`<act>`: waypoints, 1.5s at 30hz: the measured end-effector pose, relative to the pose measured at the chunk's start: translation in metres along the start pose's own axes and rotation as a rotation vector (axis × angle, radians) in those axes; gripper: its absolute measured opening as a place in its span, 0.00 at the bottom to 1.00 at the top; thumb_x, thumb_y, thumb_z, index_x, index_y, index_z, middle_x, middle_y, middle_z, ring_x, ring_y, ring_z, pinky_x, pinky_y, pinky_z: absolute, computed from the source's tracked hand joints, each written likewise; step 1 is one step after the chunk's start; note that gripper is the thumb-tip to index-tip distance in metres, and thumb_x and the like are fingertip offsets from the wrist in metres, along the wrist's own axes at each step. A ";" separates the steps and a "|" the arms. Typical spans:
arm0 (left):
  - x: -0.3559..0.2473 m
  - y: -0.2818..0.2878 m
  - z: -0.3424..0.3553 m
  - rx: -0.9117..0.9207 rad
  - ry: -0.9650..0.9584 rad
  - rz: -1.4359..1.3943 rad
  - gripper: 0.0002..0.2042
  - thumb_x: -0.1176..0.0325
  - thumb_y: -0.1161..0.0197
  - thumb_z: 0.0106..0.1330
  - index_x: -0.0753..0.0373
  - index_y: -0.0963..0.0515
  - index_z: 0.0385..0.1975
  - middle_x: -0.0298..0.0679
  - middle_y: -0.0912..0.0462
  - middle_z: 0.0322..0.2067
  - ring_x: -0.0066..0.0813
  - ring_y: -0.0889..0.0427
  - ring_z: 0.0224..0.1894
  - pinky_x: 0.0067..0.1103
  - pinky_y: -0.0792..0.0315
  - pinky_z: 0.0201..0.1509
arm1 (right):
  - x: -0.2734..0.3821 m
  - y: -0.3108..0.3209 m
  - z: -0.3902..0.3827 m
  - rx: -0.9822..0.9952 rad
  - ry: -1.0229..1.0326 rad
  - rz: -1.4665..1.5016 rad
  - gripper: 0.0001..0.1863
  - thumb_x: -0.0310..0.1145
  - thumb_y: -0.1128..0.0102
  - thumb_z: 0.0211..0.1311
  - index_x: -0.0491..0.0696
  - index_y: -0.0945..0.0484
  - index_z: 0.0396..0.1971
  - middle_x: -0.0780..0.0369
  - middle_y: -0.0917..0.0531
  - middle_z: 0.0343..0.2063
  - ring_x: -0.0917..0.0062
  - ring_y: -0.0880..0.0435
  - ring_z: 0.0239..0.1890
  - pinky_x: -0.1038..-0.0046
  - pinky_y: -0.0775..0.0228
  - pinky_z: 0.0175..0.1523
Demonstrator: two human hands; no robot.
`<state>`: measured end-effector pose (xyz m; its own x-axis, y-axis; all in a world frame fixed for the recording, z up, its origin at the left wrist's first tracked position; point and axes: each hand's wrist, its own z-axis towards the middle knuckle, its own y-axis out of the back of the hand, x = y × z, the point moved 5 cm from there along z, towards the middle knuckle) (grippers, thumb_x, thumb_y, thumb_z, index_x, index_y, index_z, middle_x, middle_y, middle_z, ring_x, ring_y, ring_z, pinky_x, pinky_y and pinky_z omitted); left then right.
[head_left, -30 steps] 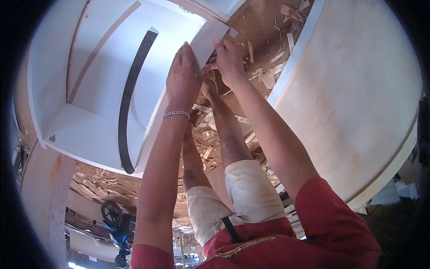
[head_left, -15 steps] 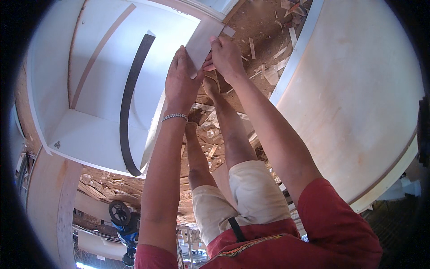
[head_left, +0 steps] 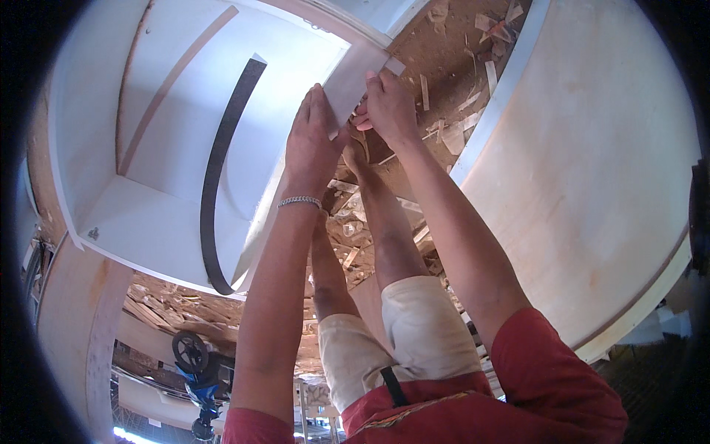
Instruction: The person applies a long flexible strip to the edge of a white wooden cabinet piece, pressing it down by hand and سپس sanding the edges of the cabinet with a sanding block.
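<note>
My left hand [head_left: 312, 144], with a chain bracelet at its wrist, is closed along the edge of a pale strip [head_left: 361, 78] at the front of a white cabinet [head_left: 166, 214]. Its fingers lie on the inner side, its thumb on the outer side. Beside the strip's outer edge is my right hand [head_left: 390, 111], thumb raised and fingers curled; whatever they pinch is hidden. A small pale end [head_left: 396, 66] sticks out beyond the right thumb. From the cabinet's near edge a long dark band [head_left: 216, 166] curls loosely upward over the interior.
A large pale curved panel [head_left: 577, 170] stands on the right. Wood scraps [head_left: 451, 137] litter the dirt floor around my feet. At the lower left are a wooden board [head_left: 70, 333] and a blue thing with a black wheel [head_left: 191, 351].
The whole view has shifted, so cabinet and hands sit slightly lower and further right. Against the strip, both hands have hardly moved; the right fingers show a little more gap from its edge.
</note>
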<state>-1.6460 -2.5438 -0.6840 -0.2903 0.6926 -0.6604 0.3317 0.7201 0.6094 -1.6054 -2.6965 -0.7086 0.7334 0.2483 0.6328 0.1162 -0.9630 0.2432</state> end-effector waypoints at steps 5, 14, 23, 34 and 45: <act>0.001 -0.001 0.001 0.018 0.005 0.002 0.41 0.71 0.27 0.60 0.71 0.40 0.72 0.55 0.32 0.69 0.49 0.29 0.70 0.34 0.31 0.73 | 0.004 0.003 0.000 -0.001 0.026 -0.097 0.24 0.42 0.59 0.81 0.34 0.24 0.36 0.51 0.16 0.23 0.68 0.11 0.21 0.70 0.16 0.26; 0.007 -0.001 0.004 0.078 0.024 -0.021 0.40 0.70 0.27 0.61 0.69 0.41 0.73 0.54 0.31 0.69 0.49 0.29 0.69 0.34 0.30 0.73 | -0.002 0.003 0.003 0.027 0.014 -0.058 0.24 0.45 0.57 0.82 0.37 0.27 0.35 0.58 0.21 0.19 0.73 0.14 0.19 0.73 0.17 0.23; 0.003 0.002 0.003 -0.051 -0.023 0.013 0.39 0.73 0.26 0.59 0.65 0.37 0.71 0.54 0.25 0.64 0.51 0.22 0.64 0.36 0.23 0.66 | -0.006 0.006 0.011 -0.180 0.095 -0.020 0.19 0.41 0.45 0.76 0.36 0.22 0.40 0.50 0.14 0.27 0.65 0.11 0.22 0.70 0.18 0.25; 0.005 0.000 0.002 -0.091 -0.088 0.005 0.38 0.75 0.28 0.60 0.65 0.37 0.71 0.54 0.27 0.66 0.54 0.23 0.64 0.37 0.23 0.65 | -0.006 0.012 0.024 -0.185 0.113 -0.083 0.21 0.44 0.41 0.75 0.37 0.20 0.37 0.57 0.16 0.22 0.73 0.12 0.20 0.73 0.17 0.23; 0.008 0.001 0.002 -0.096 -0.119 0.019 0.37 0.77 0.29 0.61 0.65 0.38 0.71 0.53 0.26 0.65 0.54 0.22 0.62 0.38 0.22 0.64 | 0.009 0.014 0.014 -0.169 -0.009 -0.136 0.22 0.47 0.41 0.74 0.39 0.17 0.33 0.59 0.17 0.18 0.76 0.15 0.18 0.75 0.26 0.19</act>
<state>-1.6459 -2.5376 -0.6893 -0.1750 0.7002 -0.6922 0.2472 0.7118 0.6575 -1.5875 -2.7091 -0.7097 0.7244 0.3728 0.5798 0.1009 -0.8894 0.4458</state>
